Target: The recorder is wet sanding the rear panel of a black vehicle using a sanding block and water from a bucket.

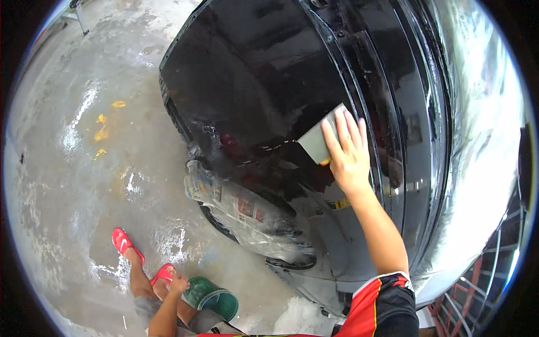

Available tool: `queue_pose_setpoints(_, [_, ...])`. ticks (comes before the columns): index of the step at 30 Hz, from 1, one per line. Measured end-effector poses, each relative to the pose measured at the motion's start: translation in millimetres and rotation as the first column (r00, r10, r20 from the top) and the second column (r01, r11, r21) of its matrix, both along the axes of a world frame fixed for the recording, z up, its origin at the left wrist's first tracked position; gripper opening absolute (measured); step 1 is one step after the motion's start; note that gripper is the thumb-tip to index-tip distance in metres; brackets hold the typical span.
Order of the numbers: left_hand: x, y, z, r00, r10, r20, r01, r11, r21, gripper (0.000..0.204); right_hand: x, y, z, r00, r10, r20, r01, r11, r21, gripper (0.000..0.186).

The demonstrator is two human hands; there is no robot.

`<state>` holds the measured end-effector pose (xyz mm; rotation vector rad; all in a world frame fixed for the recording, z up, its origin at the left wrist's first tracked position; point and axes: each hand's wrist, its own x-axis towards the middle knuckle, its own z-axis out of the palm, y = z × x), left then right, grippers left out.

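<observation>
My right hand (351, 160) presses a grey sheet of sandpaper (316, 142) against a wet black car hood (247, 73). Its fingers stretch over the sheet's right part, and the palm hides whatever is underneath. A small yellow bit shows at the sheet's lower edge. From the sheet's left corner, a broken line of water or white residue runs across the panel. Down at the lower left, my left hand (178, 285) is closed beside my knee, just above a green bucket (219, 303). What its fingers hold, if anything, cannot be made out.
Newspaper and clear plastic (247, 210) cover the car's corner part. Pale plastic sheeting (477, 146) drapes the right side. The concrete floor (62, 185) is wet, with yellow blotches. My feet are in red slides (120, 241) beside the bucket. A metal rack (469, 297) stands lower right.
</observation>
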<state>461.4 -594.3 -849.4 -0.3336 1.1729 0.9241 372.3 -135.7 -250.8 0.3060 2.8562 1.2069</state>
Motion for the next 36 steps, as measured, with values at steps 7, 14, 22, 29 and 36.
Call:
queue_pose_setpoints(7, [-24.6, 1.9, -26.3, 0.997, -0.051, 0.05, 0.047, 0.996, 0.071, 0.021, 111.1, 4.1, -36.2, 0.927, -0.359, -0.106, 0.369, 0.924, 0.097, 0.079])
queue_pose_setpoints(14, [-26.6, 35.3, 2.9, 0.988, -0.124, 0.09, 0.125, 0.992, -0.002, 0.028, -138.0, 73.6, -34.2, 0.985, -0.029, -0.169, 0.089, 0.929, 0.358, 0.081])
queue_pose_setpoints(22, [3.8, 36.2, -41.0, 0.992, 0.002, 0.129, -0.005, 1.0, 0.026, 0.029, 51.8, 22.4, -61.8, 0.925, -0.352, -0.142, 0.378, 0.884, 0.275, 0.088])
queue_pose_setpoints(29, [-15.6, 5.7, -59.2, 0.961, 0.079, 0.266, -0.06, 0.995, -0.079, 0.03, -237.2, 78.2, -28.2, 0.99, 0.103, -0.096, -0.066, 0.94, 0.334, 0.072])
queue_pose_setpoints(36, [-32.3, 8.0, -44.4, 0.998, -0.016, 0.06, 0.021, 0.997, -0.077, 0.022, -68.3, 22.9, -48.3, 0.928, -0.357, -0.109, 0.372, 0.91, 0.185, 0.088])
